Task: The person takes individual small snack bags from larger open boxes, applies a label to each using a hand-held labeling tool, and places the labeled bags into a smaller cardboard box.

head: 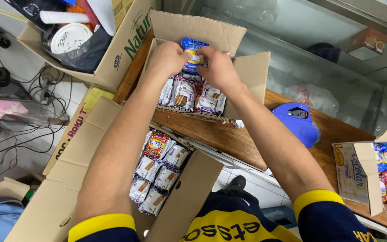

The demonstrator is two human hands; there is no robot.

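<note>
Over the far open brown cardboard box (247, 67), left hand (169, 57) and right hand (218, 67) both pinch closed on one blue-wrapped snack packet (192, 46).

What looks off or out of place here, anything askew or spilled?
Nothing spilled or damaged. Both hands, left hand and right hand, grip a blue snack pack above the open box on the counter. One oddity: a red-and-yellow pack lies tilted on the white packs in the lower carton.
</note>
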